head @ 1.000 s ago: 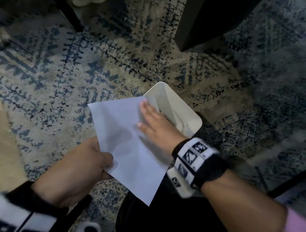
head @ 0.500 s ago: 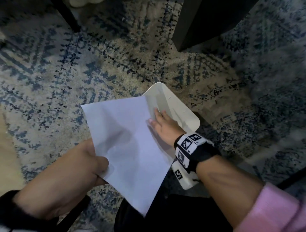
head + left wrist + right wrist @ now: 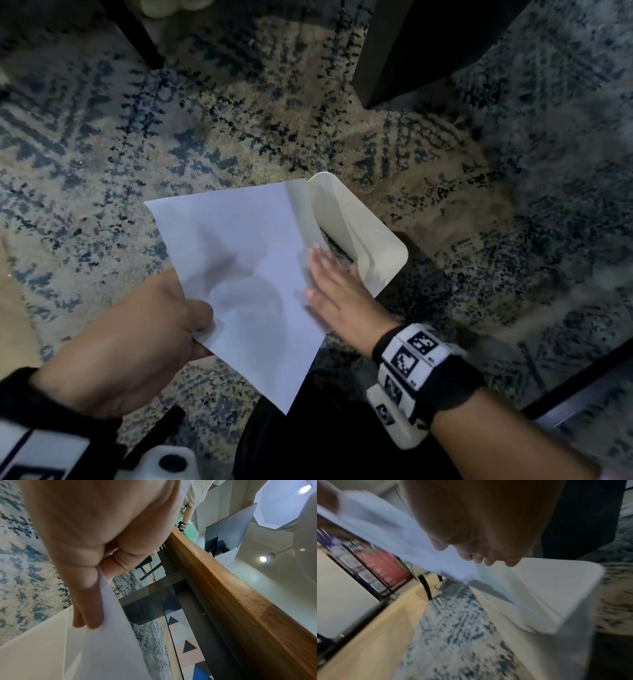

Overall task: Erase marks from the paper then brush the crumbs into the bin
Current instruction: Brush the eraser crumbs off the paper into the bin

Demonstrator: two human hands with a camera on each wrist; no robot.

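Note:
A white sheet of paper (image 3: 246, 274) is held tilted over a cream bin (image 3: 373, 240) that stands on the rug. My left hand (image 3: 137, 342) pinches the sheet's near left edge between thumb and fingers; the left wrist view shows the same pinch on the paper (image 3: 109, 635). My right hand (image 3: 329, 284) lies flat with straight fingers on the sheet's right edge, just above the bin's opening. The right wrist view is blurred; it shows the fingertips (image 3: 488, 559) at the paper (image 3: 388, 531) beside the bin (image 3: 547, 599). No crumbs can be made out.
A patterned blue and beige rug (image 3: 171, 120) covers the floor. A dark furniture block (image 3: 428, 44) stands behind the bin and a thin dark leg (image 3: 137, 34) at the back left. A wooden table edge (image 3: 240, 588) runs beside my left hand.
My right hand swept across the paper toward the bin and has come back to the sheet's right edge. The left hand keeps its pinch and the sheet has shifted slightly.

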